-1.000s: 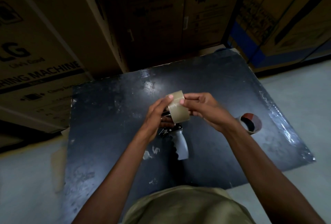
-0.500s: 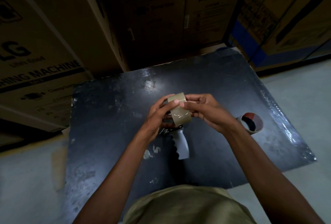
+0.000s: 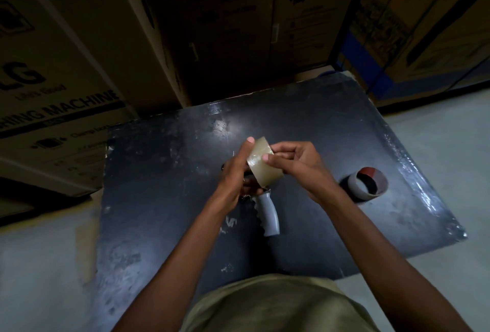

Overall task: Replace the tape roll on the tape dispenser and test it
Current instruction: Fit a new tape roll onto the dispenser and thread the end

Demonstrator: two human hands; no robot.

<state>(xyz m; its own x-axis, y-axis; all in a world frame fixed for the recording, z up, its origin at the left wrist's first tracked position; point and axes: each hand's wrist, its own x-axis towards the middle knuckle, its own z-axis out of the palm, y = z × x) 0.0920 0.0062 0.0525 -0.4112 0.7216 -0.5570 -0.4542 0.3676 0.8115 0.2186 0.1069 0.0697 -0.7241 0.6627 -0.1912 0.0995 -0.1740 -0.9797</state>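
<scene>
Since half a second ago the tape roll (image 3: 261,165) has tipped a little further between the hands, its upper edge leaning toward the upper left of the frame, and the right thumb now presses its outer face nearer the middle; everything else lies as it did.

Stacked cardboard boxes (image 3: 66,66) printed with washing-machine lettering fill the whole upper half of the frame, closing in the far side of the work area. Below them a dark, glossy board (image 3: 159,199) covers the centre, scuffed with pale marks and catching light near its upper middle, with pale floor (image 3: 39,265) showing at the lower left and at the right edge. Both forearms reach up from the bottom of the frame over an olive garment (image 3: 278,305) at bottom centre.

At frame centre the left hand (image 3: 236,175) grips the roll's left side, thumb tip up over its top rim, while the right hand (image 3: 297,164) pinches the roll with thumb on the outer surface. These hands and the roll hide most of the tape dispenser (image 3: 267,219); only its grey ridged handle sticks out just below them, resting on the board, and some dark metal beside the left palm. An empty cardboard core (image 3: 367,184), reddish inside, lies on the board at right of centre, well apart from the hands.
</scene>
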